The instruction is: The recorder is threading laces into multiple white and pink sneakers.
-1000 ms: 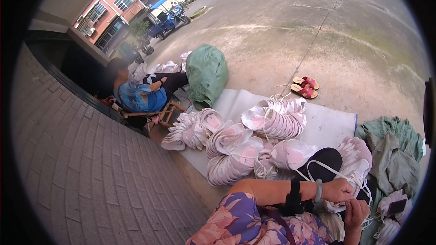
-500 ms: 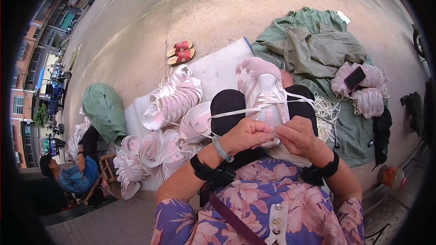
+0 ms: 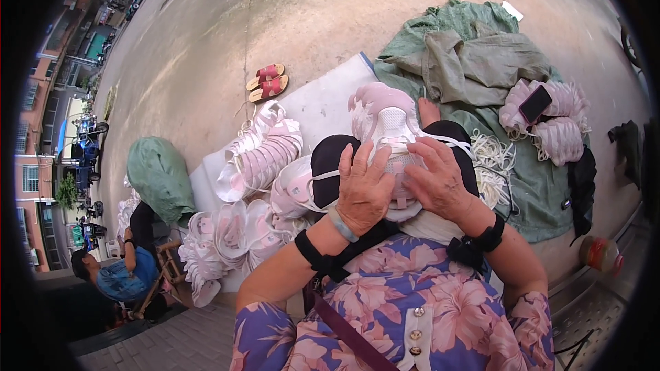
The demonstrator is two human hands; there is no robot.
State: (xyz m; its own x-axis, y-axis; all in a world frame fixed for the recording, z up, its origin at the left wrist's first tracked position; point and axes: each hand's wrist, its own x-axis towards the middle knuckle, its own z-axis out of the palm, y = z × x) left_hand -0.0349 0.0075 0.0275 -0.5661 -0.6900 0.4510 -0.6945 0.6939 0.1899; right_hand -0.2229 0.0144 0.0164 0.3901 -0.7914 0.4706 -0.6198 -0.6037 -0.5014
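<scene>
A pink and white sneaker upper (image 3: 394, 121) rests between my knees, at the end of a nested stack of similar uppers. White shoelace (image 3: 448, 141) runs out from it on both sides across my dark trousers. My left hand (image 3: 366, 187) lies over its left side, fingers spread and raised, thumb towards the tongue. Opposite it, my right hand (image 3: 437, 177) has bent, parted fingers touching the right eyelet edge. The fingers hide part of the lacing and eyelets. No lace is plainly gripped by either hand.
Nested sneaker uppers (image 3: 265, 161) lie on a pale sheet (image 3: 323, 99) at left. Loose white laces (image 3: 493, 168) sit at right on green sacking (image 3: 540, 209). A phone (image 3: 535, 104) tops more uppers. Red sandals (image 3: 268, 82) stand ahead; another person (image 3: 127, 275) sits far left.
My hands have parted from their pinch close together near the shoe's lower end. They have moved up onto its lacing area, and the fingers have spread.
</scene>
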